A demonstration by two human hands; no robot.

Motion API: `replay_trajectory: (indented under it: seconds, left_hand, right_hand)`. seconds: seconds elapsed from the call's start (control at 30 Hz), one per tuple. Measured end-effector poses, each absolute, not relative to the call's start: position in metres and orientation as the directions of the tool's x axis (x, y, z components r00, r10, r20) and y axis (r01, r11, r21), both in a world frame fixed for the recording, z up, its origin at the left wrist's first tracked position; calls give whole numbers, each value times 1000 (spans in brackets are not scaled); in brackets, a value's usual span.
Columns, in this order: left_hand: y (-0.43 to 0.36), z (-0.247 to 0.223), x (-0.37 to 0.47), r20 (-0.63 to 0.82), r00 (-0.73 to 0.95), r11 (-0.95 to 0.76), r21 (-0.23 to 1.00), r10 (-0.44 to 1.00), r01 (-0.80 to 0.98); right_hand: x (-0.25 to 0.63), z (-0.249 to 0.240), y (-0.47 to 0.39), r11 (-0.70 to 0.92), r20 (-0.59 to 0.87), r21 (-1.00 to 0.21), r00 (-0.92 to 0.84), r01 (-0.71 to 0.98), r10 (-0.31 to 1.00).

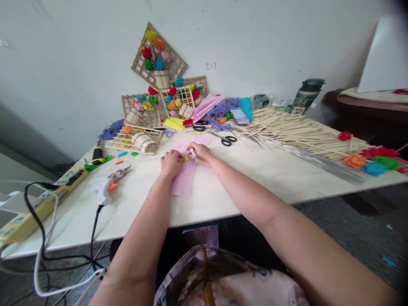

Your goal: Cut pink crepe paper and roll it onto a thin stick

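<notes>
while the left hand (171, 162) pressed flat on a pink felt sheet (183, 180) near the middle of the desk (255, 178), the right hand (200, 153) had its fingers closed around a white pen (194, 155), tip down on the felt beside a small yellow-green round piece (186, 158) lying between the two hands. the left fingers were curled down on the sheet, gripping nothing that could be seen. whether any line was already drawn on the felt could not be told; the sheet looked whole and uncut, so the marking seemed at an early stage, with cutting and assembly left to do.

at about one o'clock from the hands lay black scissors (228, 140), untouched, and beyond them a wide spread of wooden sticks (287, 127). at nine o'clock a glue gun (108, 187) rested on the desk, its cord running off the edge near a power strip (38, 204). at twelve o'clock, against the wall, stood finished stick frames with felt flowers (159, 63), which suggested several pieces were complete. more made flowers (369, 163) lay at three o'clock.
</notes>
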State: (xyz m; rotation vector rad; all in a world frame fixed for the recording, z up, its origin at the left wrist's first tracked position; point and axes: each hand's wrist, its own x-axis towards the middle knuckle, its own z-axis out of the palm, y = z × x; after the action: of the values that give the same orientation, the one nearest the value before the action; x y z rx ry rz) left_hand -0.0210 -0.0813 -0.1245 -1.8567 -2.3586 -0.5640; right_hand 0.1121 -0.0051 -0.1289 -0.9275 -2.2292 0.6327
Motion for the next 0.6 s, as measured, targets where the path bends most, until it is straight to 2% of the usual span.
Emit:
replay_trajectory:
  seconds: [0.13,0.3,0.37,0.47,0.6]
  left_hand:
    - [-80,-126,-21,303,-278,200,264,911,944]
    - [-81,-120,-34,333,-465,270,492,821,828]
    - [-85,-116,-39,357,-528,306,519,771,798]
    - [-92,-111,-38,414,-444,265,422,795,867]
    - [-96,-113,-31,450,-167,49,261,877,964]
  right_hand:
    - [110,-129,-5,632,368,-627,-542,455,755]
    - [109,-132,-2,628,350,-614,-548,479,760]
    - [109,-134,-2,634,354,-608,-552,478,755]
    - [109,-133,-3,643,361,-602,-556,474,749]
    - [113,-129,-4,631,373,-649,-545,426,751]
